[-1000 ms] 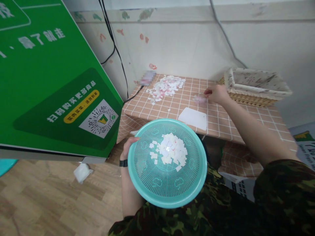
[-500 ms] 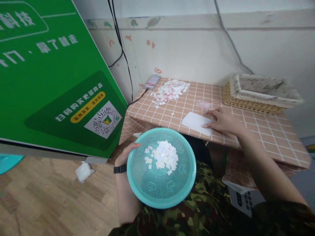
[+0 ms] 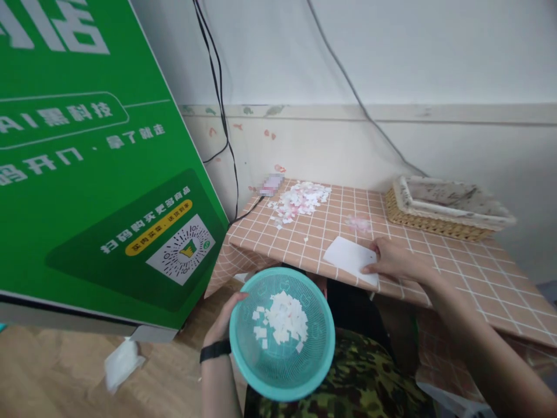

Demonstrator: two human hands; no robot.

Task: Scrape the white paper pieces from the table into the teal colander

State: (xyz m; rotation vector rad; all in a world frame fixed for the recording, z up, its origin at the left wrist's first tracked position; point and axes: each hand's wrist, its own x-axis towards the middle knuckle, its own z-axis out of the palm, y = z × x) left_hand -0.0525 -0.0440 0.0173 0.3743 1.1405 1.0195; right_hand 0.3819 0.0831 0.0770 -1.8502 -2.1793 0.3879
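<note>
Straddling the right end of the white card point(image 3: 346, 255), the right hand point(image 3: 395, 260) has its thumb toward the near edge and its forefinger at the far corner, a modest gap between; whether they pinch or merely rest, I can't tell. The card lies flat by the table's front edge, stretching away leftward from those fingertips, its long axis running side to side with a slant that brings the right end closer to the person. That right hand is clearly the nearer one. Down and left, the left hand point(image 3: 223, 322) has the green colander point(image 3: 282, 392) by its left rim, thumb on top, clear of the tabletop, with white paper bits point(image 3: 285, 316) heaped inside. Just beyond the card sits a pinkish patch point(image 3: 358, 223), too blurred to make out; farther left spreads a pile of scraps point(image 3: 302, 198), and off right stands the wicker basket point(image 3: 435, 224), all on the checked tablecloth point(image 3: 491, 278). Hidden: the left fingers beneath the colander, and the card's right end, partly covered. Both forearms run out of view.
</note>
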